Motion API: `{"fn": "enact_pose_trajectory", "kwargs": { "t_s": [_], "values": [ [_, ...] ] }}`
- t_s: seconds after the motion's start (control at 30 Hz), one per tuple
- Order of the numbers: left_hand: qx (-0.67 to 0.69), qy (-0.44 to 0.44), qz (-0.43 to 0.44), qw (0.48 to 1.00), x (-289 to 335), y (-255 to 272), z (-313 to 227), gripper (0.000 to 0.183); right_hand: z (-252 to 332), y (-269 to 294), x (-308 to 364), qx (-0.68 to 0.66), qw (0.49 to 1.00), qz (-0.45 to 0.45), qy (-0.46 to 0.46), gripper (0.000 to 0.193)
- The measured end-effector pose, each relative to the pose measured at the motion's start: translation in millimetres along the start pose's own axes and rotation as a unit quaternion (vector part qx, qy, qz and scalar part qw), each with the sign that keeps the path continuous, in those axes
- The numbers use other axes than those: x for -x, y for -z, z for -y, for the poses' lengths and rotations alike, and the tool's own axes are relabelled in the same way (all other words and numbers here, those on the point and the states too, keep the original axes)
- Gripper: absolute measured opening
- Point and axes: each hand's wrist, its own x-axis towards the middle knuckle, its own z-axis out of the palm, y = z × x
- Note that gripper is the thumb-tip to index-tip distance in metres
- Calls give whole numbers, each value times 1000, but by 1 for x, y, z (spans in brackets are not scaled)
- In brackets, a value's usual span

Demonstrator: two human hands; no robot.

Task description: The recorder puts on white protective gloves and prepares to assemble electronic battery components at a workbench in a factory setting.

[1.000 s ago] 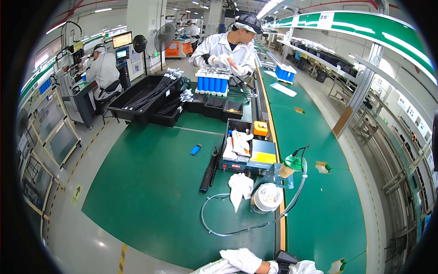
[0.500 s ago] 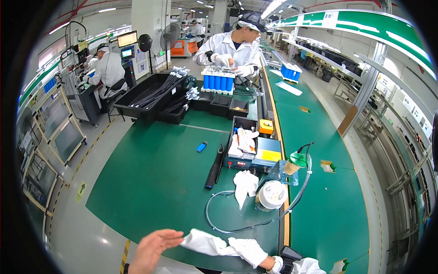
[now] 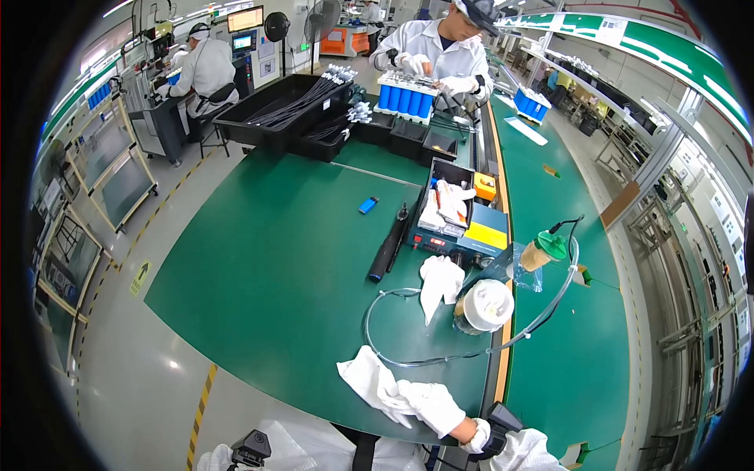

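Note:
My right hand (image 3: 433, 405) wears a white glove and reaches over the near edge of the green table. Its fingers are closed on a loose white glove (image 3: 369, 378), which hangs limp to the left over the table top. A dark device (image 3: 495, 430) is strapped at my right wrist. Of my left arm only the white sleeve (image 3: 214, 458) and a dark wrist device (image 3: 251, 447) show at the lower edge; the hand itself is out of the picture. Beyond my right hand lies a crumpled white glove or cloth (image 3: 441, 284), next to a round white-topped container (image 3: 484, 306).
A cable loop (image 3: 408, 363) curves near my right hand. Farther off are a soldering iron-like black tool (image 3: 388, 245), a blue lighter-like piece (image 3: 368, 205), a blue control box (image 3: 448, 245) and black bins (image 3: 275, 106). Across the table, a co-worker (image 3: 444, 55) handles a blue cell pack (image 3: 407, 98).
My bare left hand has left the loose glove and dropped out of view at the lower edge. The loose glove now droops from my right hand. The whole view has shifted.

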Motion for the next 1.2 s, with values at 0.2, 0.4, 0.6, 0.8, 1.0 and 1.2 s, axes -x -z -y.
{"fn": "enact_pose_trajectory", "kwargs": {
  "t_s": [0.2,0.4,0.6,0.8,1.0,1.2],
  "values": [
    [-24,14,1,1000,5,2,3,103,-4,0,-3,56,998,31,21,28],
    [-53,30,32,998,-6,4,-4,104,-3,2,-1,120,990,20,67,27],
    [-43,53,20,998,-5,-1,-8,103,-10,4,-2,172,979,34,101,26],
    [2,36,-70,997,3,-12,-1,97,11,1,2,150,988,45,-17,26],
    [-41,-18,-13,999,7,1,5,89,1,0,0,146,987,50,54,28],
    [60,-101,-82,990,11,-13,21,82,-23,2,-3,52,997,23,54,27]
  ]
}}
